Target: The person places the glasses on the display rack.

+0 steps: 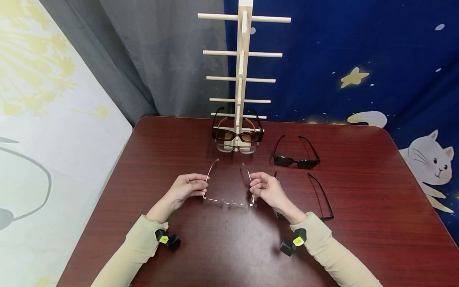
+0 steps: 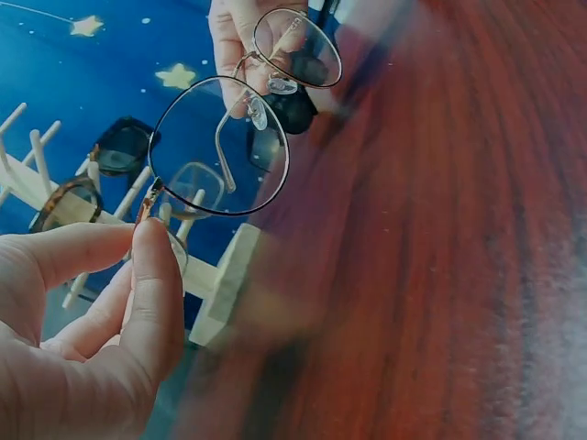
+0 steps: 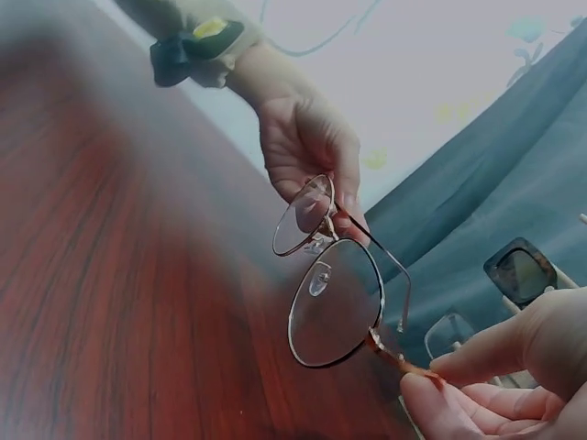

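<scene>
Head view shows the left hand [image 1: 189, 186] and right hand [image 1: 267, 188] each pinching one side of the glasses [image 1: 227, 202] over the tabletop [image 1: 161, 151], before the stand [image 1: 241, 87], where uneven pulling could bend them or a lowered right hand knock the black pair [image 1: 328, 218].

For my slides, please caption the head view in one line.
Left hand and right hand hold thin-framed glasses by the temples before a wooden eyewear rack.
</scene>
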The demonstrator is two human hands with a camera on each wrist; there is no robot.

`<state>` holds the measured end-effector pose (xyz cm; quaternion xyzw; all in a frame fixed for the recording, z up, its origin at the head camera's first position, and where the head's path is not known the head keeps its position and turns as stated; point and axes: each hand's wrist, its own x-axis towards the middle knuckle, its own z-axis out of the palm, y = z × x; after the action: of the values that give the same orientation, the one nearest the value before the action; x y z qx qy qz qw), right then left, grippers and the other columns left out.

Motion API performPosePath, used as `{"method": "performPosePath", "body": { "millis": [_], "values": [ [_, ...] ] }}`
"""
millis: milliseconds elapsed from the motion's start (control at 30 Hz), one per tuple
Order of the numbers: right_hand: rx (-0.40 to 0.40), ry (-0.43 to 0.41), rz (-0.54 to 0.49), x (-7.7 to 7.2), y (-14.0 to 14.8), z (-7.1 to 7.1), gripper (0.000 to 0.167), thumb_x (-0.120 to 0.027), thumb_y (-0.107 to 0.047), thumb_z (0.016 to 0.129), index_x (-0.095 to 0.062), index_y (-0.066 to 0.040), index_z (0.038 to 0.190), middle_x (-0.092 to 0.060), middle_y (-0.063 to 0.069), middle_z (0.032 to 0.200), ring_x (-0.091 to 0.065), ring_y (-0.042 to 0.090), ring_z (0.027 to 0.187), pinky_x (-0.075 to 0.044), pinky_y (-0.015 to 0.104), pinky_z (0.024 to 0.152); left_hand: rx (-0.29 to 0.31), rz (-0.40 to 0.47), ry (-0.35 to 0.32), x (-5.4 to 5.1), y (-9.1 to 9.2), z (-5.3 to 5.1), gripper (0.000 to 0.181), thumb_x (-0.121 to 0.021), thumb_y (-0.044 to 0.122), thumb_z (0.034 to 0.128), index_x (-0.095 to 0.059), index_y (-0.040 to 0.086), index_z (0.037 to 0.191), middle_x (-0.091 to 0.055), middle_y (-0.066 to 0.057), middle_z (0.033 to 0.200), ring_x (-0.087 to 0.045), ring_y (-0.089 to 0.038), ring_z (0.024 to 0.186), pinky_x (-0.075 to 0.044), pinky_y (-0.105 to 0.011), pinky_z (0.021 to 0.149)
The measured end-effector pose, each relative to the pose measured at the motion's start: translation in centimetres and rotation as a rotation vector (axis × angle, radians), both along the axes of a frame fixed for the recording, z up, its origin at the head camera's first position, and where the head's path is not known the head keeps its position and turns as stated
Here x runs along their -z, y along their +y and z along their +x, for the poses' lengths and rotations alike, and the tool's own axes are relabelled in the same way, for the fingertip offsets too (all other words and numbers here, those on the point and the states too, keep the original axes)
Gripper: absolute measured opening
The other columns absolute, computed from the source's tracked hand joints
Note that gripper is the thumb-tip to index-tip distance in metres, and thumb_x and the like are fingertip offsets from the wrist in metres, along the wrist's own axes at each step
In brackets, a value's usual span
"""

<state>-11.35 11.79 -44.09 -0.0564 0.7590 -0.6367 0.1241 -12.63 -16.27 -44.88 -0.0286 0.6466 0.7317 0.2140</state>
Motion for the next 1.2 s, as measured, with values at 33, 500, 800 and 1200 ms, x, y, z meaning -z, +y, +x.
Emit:
{"method": "performPosePath", "body": {
  "millis": [33,500,800,1200],
  "values": [
    [0.001,-0.022,-0.025,-0.1,0.0,0.0,0.042,-0.058,0.016,0.078,-0.049,0.017,0.12,-0.057,0.028,0.093,-0.061,0.016,0.072,-0.054,0.025,0.058,-0.003,0.004,0.005,-0.2,0.0,0.0,0.039,-0.059,-0.008,0.0845,-0.047,-0.023,0.118,-0.068,-0.008,0.081,-0.064,-0.009,0.066,-0.055,-0.021,0.063],
    [-0.053,-0.116,-0.23,-2.8,1.2,0.9,0.044,-0.059,0.012,0.081,-0.045,0.019,0.122,-0.06,0.014,0.092,-0.063,0.008,0.075,-0.056,0.023,0.065,-0.017,0.058,0.072,-2.8,0.0,0.4,0.031,-0.059,-0.01,0.0849,-0.054,-0.017,0.115,-0.068,-0.003,0.081,-0.065,-0.01,0.068,-0.056,-0.022,0.065],
    [-0.088,-0.057,-0.274,-5.4,1.7,1.3,0.044,-0.059,0.012,0.082,-0.045,0.018,0.124,-0.061,0.008,0.092,-0.063,0.009,0.079,-0.056,0.024,0.067,-0.021,0.105,0.107,-5.6,0.0,0.5,0.026,-0.059,-0.011,0.0848,-0.06,-0.011,0.111,-0.068,-0.004,0.082,-0.065,-0.011,0.067,-0.056,-0.021,0.064],
    [-0.041,-0.002,-0.326,-9.4,2.8,-0.7,0.04,-0.058,0.013,0.083,-0.053,0.005,0.122,-0.063,0.006,0.091,-0.064,0.01,0.078,-0.055,0.022,0.066,-0.062,0.151,0.138,-10.3,1.2,-0.8,0.026,-0.058,-0.012,0.0848,-0.07,0.01,0.095,-0.069,-0.003,0.081,-0.066,-0.012,0.067,-0.056,-0.022,0.065]
  ]
}}
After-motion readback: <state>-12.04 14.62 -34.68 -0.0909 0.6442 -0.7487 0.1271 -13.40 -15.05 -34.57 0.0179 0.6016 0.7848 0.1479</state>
